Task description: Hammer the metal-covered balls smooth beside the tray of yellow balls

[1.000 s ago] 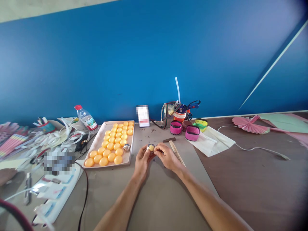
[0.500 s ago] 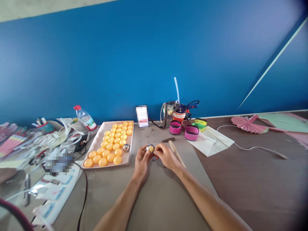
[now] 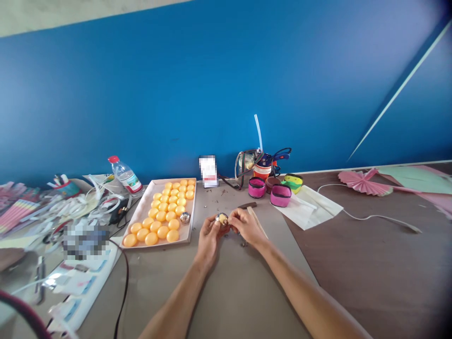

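My left hand and my right hand meet just above the grey table, fingers pinched together around a small yellow ball with a silvery, partly covered surface. Both hands grip it, the left from below and the right from the side. To the left lies a shallow tray filled with several yellow balls and one shiny silver ball.
A small hammer and a wooden stick lie behind my right hand. Pink containers, a cup of tools, a water bottle, white paper with a cable, pink paper fans and left-side clutter surround the area.
My hands have stayed together on the ball, with only slight finger shifts; the view has drifted a little.
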`<state>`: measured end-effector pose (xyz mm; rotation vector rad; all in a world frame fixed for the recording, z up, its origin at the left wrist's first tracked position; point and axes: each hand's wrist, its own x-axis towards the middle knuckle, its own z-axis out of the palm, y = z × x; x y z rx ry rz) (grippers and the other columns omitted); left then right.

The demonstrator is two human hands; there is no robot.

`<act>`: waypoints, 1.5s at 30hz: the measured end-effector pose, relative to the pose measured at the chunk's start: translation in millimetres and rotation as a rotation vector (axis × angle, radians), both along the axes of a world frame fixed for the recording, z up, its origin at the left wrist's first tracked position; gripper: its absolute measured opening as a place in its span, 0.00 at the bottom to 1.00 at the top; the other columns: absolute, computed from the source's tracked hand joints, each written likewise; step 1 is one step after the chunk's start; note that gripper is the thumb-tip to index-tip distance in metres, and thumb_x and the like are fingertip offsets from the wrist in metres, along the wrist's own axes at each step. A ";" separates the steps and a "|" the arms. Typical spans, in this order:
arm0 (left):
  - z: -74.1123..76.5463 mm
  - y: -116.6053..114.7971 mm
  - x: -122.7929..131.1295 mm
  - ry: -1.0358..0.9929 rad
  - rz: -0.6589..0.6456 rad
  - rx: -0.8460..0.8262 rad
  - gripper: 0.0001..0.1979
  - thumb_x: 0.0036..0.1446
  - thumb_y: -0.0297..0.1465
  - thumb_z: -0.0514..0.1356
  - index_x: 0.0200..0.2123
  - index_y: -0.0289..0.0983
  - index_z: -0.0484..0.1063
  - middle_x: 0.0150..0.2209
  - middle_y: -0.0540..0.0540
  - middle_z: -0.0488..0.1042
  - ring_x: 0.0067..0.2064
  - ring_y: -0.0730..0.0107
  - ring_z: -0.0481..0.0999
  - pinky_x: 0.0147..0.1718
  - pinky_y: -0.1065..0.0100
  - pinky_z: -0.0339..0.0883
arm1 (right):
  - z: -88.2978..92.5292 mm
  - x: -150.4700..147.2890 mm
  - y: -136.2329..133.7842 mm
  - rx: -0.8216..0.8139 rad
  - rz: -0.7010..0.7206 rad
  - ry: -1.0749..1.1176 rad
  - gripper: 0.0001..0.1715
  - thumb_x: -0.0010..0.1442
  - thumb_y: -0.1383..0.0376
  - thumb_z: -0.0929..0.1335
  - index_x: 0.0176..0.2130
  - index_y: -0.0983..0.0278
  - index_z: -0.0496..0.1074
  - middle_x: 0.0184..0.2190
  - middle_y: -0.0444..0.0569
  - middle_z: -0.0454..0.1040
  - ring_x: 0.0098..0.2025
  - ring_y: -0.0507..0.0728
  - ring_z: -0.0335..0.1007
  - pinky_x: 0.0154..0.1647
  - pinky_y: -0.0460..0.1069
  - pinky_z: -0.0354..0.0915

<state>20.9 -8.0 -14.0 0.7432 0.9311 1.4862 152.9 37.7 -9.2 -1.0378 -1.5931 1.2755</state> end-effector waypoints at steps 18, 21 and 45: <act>9.0 5.8 -13.3 -0.376 -0.069 -0.121 0.13 0.53 0.39 0.59 0.34 0.33 0.71 0.32 0.44 0.75 0.34 0.70 0.75 0.40 0.66 0.69 | -9.7 45.3 23.5 0.101 -0.376 -1.111 0.13 0.54 0.64 0.63 0.40 0.66 0.68 0.37 0.60 0.72 0.37 0.62 0.70 0.37 0.53 0.58; 10.6 5.0 -12.3 -0.374 -0.073 -0.129 0.15 0.54 0.40 0.57 0.33 0.32 0.71 0.33 0.42 0.75 0.33 0.71 0.75 0.39 0.66 0.69 | -12.0 47.0 27.2 0.128 -0.376 -1.051 0.10 0.54 0.66 0.62 0.36 0.67 0.69 0.34 0.59 0.73 0.36 0.60 0.71 0.35 0.51 0.58; 2.9 8.1 -14.1 -0.445 -0.026 -0.101 0.17 0.55 0.42 0.55 0.27 0.32 0.67 0.25 0.46 0.70 0.24 0.74 0.69 0.29 0.70 0.66 | 20.4 11.1 -7.4 -0.066 0.200 0.035 0.15 0.56 0.55 0.60 0.31 0.64 0.63 0.14 0.37 0.60 0.15 0.47 0.54 0.17 0.43 0.50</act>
